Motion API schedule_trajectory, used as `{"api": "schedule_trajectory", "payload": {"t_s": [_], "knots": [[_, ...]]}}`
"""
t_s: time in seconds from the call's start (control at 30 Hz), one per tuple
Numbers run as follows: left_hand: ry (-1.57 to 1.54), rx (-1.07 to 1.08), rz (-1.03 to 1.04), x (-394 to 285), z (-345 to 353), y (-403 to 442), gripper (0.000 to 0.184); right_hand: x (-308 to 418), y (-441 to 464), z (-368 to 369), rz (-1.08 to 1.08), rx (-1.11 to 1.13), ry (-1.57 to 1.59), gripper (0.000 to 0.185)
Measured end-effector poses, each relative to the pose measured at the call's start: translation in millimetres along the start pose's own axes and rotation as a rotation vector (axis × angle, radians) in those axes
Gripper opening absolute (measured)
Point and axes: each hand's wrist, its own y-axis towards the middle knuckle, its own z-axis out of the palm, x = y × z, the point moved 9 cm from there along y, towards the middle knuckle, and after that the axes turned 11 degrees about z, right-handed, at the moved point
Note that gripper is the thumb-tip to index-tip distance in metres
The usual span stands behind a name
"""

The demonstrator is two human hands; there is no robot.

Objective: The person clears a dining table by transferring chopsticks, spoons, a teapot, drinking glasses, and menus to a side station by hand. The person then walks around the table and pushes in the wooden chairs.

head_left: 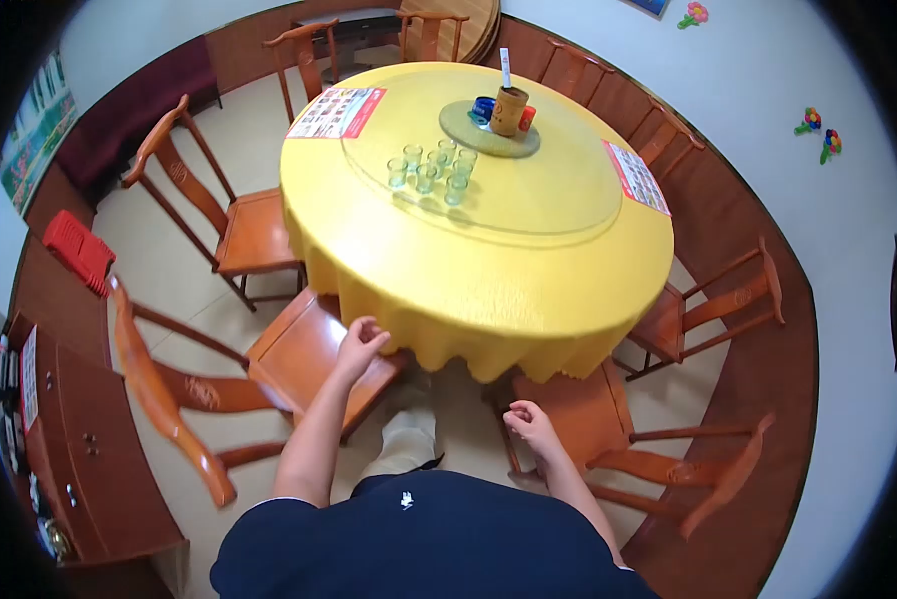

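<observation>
My left hand (364,344) hangs in front of the yellow tablecloth (458,285), above the seat of a wooden chair (299,349). Its fingers are loosely bent and apart, with nothing visible in them. Lower and to the right is my right hand (530,421), beside another wooden chair (583,414); its fingers are curled in and I see nothing held. Neither hand touches the round table. Several small clear glasses (427,178) stand grouped on the glass turntable (528,205).
A small round tray (458,130) bears a bamboo-like holder (509,112) and blue and red items. Printed sheets (339,112) lie at the table's edge. More chairs (194,190) ring it. A wooden cabinet (99,459) and red stacked stools (79,252) stand left.
</observation>
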Motion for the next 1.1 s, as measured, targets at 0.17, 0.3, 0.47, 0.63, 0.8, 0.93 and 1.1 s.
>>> {"api": "schedule_trajectory", "payload": {"t_s": [0.17, 0.3, 0.47, 0.63, 0.8, 0.93, 1.1], "knots": [[0.289, -0.048, 0.075, -21.8, -10.8, 192.1, 0.072, 119.6, 163.8, 8.0, -0.224, -0.034, -0.246, 0.040], [0.457, -0.039, 0.131, -6.1, -22.7, 315.8, 0.081, 243.2, 274.6, 29.3, -0.389, -0.217, -0.533, 0.059], [0.663, 0.307, 0.220, 23.0, -15.0, 416.3, 0.082, 333.7, 369.9, 52.7, -0.495, -0.200, -0.766, 0.068], [0.696, 0.623, 0.254, 20.1, 5.2, 452.8, 0.079, 354.2, 413.8, 71.9, -0.493, -0.054, -0.831, 0.069], [0.717, 0.858, 0.321, 19.7, 37.7, 466.3, 0.077, 378.8, 418.6, 89.5, -0.647, 0.010, -0.852, 0.068], [0.714, 0.950, 0.388, 15.4, 57.8, 473.5, 0.079, 381.2, 425.0, 94.6, -0.619, 0.035, -0.837, 0.068], [0.623, 0.930, 0.410, 14.8, 70.1, 480.0, 0.078, 383.6, 428.5, 96.6, -0.630, 0.031, -0.821, 0.067]]}}
